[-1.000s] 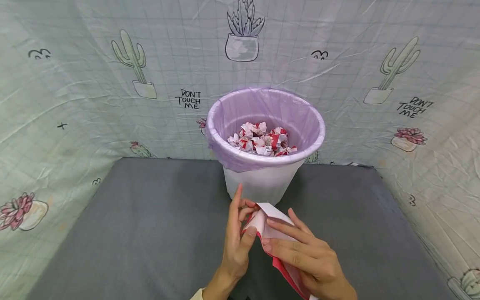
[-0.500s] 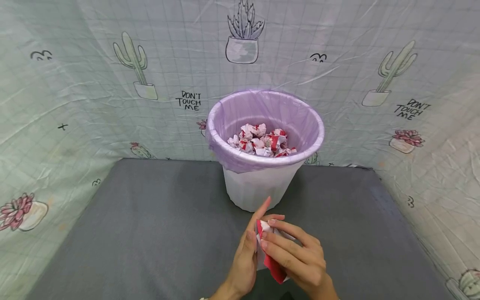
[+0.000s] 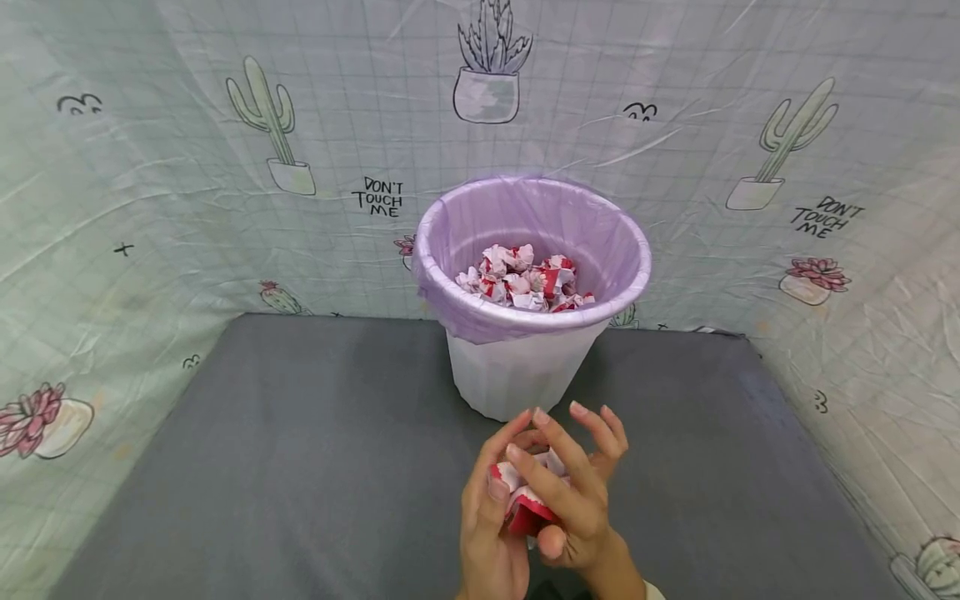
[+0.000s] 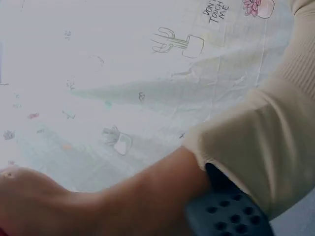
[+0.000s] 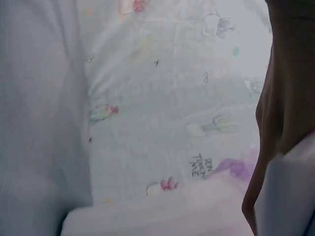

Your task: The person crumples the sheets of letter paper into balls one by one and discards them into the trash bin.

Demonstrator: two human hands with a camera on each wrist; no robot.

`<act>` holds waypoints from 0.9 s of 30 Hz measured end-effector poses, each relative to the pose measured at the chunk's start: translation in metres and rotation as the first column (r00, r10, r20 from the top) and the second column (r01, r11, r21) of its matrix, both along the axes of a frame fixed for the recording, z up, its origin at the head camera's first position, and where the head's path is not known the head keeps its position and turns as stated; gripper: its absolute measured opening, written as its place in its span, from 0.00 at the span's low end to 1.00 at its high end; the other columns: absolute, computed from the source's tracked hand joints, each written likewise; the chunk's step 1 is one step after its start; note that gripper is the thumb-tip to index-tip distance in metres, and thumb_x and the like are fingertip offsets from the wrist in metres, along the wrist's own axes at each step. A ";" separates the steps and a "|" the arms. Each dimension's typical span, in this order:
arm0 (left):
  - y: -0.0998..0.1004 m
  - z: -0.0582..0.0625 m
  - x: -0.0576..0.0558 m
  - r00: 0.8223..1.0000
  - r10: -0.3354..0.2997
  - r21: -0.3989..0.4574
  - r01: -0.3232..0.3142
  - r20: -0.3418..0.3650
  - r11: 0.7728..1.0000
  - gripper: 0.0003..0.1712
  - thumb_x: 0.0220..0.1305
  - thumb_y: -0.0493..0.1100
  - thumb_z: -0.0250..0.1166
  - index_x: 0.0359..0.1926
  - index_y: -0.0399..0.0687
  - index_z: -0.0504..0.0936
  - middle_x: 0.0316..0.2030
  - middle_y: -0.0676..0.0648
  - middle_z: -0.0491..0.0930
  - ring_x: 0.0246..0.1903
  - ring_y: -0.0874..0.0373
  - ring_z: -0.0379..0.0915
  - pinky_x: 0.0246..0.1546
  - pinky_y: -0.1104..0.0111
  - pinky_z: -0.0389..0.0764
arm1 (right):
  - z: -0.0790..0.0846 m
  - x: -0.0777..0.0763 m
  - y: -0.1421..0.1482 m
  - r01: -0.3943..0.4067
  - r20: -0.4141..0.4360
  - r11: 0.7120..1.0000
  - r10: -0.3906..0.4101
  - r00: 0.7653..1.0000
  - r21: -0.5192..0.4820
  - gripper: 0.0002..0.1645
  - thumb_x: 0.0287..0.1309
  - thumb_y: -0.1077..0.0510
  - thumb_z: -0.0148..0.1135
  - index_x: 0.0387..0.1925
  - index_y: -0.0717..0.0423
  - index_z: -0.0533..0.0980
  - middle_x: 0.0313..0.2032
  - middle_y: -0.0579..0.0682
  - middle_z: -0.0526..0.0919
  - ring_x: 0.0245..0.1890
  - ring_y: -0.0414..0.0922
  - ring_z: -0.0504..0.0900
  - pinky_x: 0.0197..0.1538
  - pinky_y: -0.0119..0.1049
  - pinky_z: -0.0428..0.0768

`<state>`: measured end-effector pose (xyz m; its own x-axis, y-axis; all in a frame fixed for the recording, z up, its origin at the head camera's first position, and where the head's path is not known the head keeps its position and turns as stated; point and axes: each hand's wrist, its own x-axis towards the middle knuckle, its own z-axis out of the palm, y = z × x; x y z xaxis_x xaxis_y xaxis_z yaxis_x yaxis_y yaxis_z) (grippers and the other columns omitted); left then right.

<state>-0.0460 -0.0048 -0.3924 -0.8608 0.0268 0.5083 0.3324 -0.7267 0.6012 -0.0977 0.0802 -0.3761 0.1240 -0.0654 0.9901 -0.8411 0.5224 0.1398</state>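
Observation:
A partly crumpled sheet of red and white paper (image 3: 528,512) lies between my two hands, low in the head view in front of the bin. My left hand (image 3: 483,521) cups it from the left, thumb against its near side. Over its right side curl the fingers of my right hand (image 3: 577,500), which hide part of the paper. The left wrist view has only the edge of my left hand (image 4: 29,201) at its lower left. My right hand (image 5: 285,98) shows dark along the right edge of its wrist view, with a pale surface (image 5: 288,191) below it.
A white bin (image 3: 510,375) with a purple liner (image 3: 465,317) stands just beyond my hands. Several crumpled red and white paper balls (image 3: 517,279) lie inside. Grey cloth covers the table (image 3: 315,450); a cactus-printed curtain (image 3: 337,117) surrounds the back and sides.
The paper has gone from a longer, folded sheet to a smaller crumpled bundle. My hands have closed in around it, and the right hand has turned with its fingers pointing up.

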 end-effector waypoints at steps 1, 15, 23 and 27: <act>0.001 -0.001 0.000 1.000 0.004 0.019 -0.004 -0.004 1.000 0.27 0.69 0.35 0.40 0.67 0.28 0.58 0.55 0.35 0.70 0.49 0.52 0.73 0.49 0.66 0.77 | 0.001 0.000 -0.001 -0.013 0.023 1.000 0.013 1.000 0.003 0.35 0.74 0.41 0.31 0.49 0.59 0.79 0.53 0.64 0.77 0.56 0.63 0.63 0.61 0.58 0.50; -0.005 0.001 -0.011 0.932 0.324 0.080 -0.314 -0.164 0.946 0.33 0.56 0.22 0.50 0.65 0.25 0.61 0.33 0.38 0.75 0.33 0.51 0.77 0.33 0.67 0.82 | 0.012 0.012 -0.015 -0.199 0.291 0.956 0.257 0.922 -0.215 0.33 0.76 0.48 0.24 0.66 0.64 0.63 0.67 0.64 0.59 0.68 0.61 0.50 0.68 0.53 0.46; -0.035 0.009 -0.020 0.988 0.088 0.362 -0.036 -0.126 0.932 0.30 0.66 0.27 0.36 0.68 0.40 0.61 0.35 0.46 0.76 0.32 0.56 0.76 0.44 0.65 0.77 | -0.008 0.025 -0.013 -0.412 0.478 0.710 0.696 0.536 -0.571 0.33 0.76 0.52 0.23 0.69 0.72 0.50 0.70 0.67 0.49 0.69 0.61 0.47 0.67 0.48 0.54; -0.035 0.008 -0.024 0.986 0.069 0.360 -0.011 -0.150 0.933 0.29 0.67 0.29 0.35 0.66 0.39 0.65 0.33 0.47 0.74 0.30 0.57 0.71 0.41 0.69 0.74 | -0.002 0.030 -0.020 -0.645 0.268 0.398 0.917 0.295 -0.653 0.36 0.75 0.46 0.21 0.73 0.65 0.42 0.73 0.63 0.41 0.71 0.62 0.39 0.68 0.54 0.51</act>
<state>-0.0695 -0.0395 -0.3848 -0.7655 -0.2139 0.6068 0.4346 -0.8674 0.2425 -0.0673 0.0603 -0.3784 -0.6195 0.1071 0.7776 -0.6836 -0.5606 -0.4674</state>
